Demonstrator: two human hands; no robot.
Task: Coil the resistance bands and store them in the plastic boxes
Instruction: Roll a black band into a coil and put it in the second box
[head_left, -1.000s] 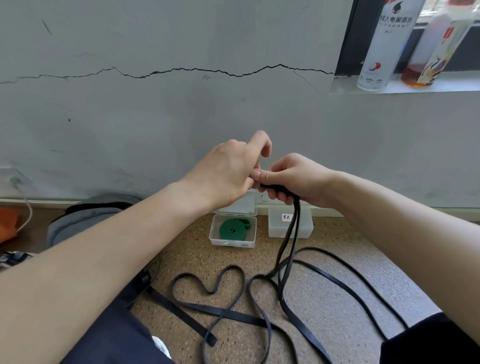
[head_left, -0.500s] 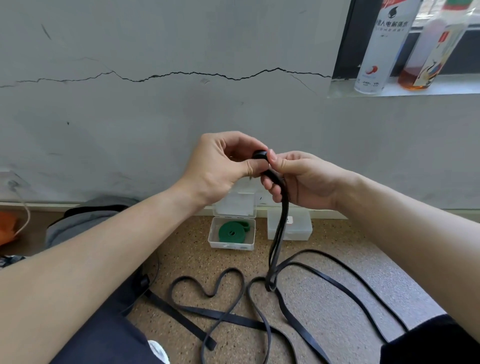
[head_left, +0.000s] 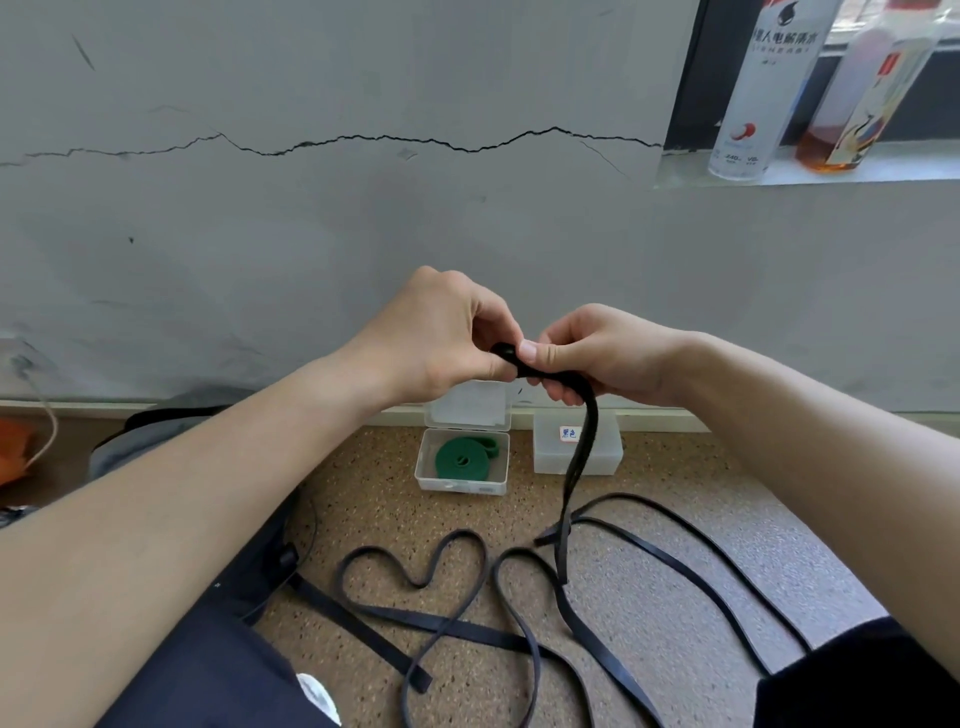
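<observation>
1. A grey wall (head_left: 363, 234) with a long crack (head_left: 363, 139) rises behind a speckled floor (head_left: 727, 493).
2. On the sill (head_left: 883, 171) at upper right stand a white bottle (head_left: 753, 104) and a clear bottle (head_left: 852, 114) holding amber liquid.
3. A grey bag (head_left: 140, 441) and something orange (head_left: 15, 447) lie at far left.
4. An open box (head_left: 462, 486) sits by the wall, its lid (head_left: 467, 410) raised behind it and partly hidden by the left wrist. A coiled green band (head_left: 462, 460) lies inside.
5. Just to its right is a closed box (head_left: 605, 457).
6. The black band (head_left: 582, 441) hangs from the hands, crossing in front of the closed box, and sprawls in loose loops over the floor between the person's knees.
7. The left hand (head_left: 441, 332) pinches the small rolled end of the black band between thumb and curled fingers.
8. The right hand (head_left: 608, 348) presses its thumb on the same roll, fingers curled under the strand; the two hands touch.
9. A label (head_left: 569, 433) on the closed box bears blue handwriting that seems to read "黑色".
10. The white bottle carries grey Chinese print, too warped to read in full, and a lychee picture.
</observation>
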